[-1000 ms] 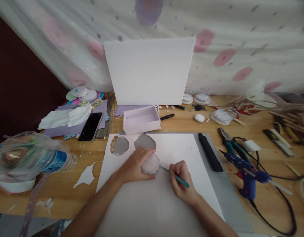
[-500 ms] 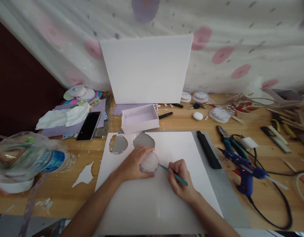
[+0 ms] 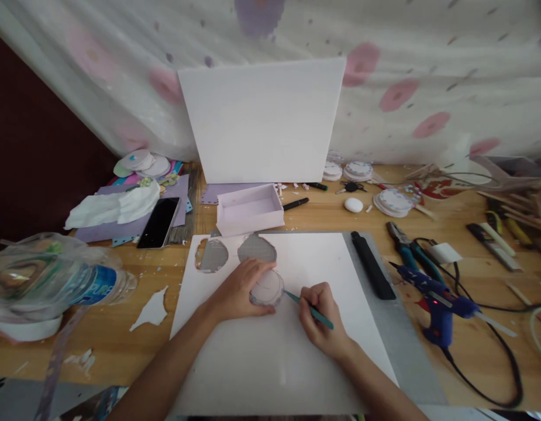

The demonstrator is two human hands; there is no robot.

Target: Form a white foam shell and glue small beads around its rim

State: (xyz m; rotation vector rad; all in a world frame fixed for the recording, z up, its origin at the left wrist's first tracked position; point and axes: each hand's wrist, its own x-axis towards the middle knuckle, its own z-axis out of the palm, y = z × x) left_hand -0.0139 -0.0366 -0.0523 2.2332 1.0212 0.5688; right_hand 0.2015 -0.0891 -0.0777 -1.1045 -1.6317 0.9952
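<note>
A white sheet of board (image 3: 235, 362) lies before me, with two rounded holes near its far left corner. My left hand (image 3: 235, 295) holds a pale round disc (image 3: 268, 287) down on the board, thumb along its near edge and fingers along its far edge. In my right hand (image 3: 320, 318) is a slim teal pen-shaped tool (image 3: 321, 317), gripped like a pencil. Its tapered tip touches or nearly touches the disc's right edge. Whether that tip is a nib or a blade is too small to tell.
A grey cutting mat (image 3: 410, 351) shows under the board, with a black long-handled tool (image 3: 373, 266) on it. Rightward are pliers (image 3: 402, 240) and a corded blue glue gun (image 3: 441, 304). A pale open box (image 3: 250, 219), phone (image 3: 159, 222) and plastic bottle (image 3: 95, 283) stand around.
Hardly anything differs. The whole view has shifted very slightly, while both hands, the disc and the teal tool keep almost the same places on the board.
</note>
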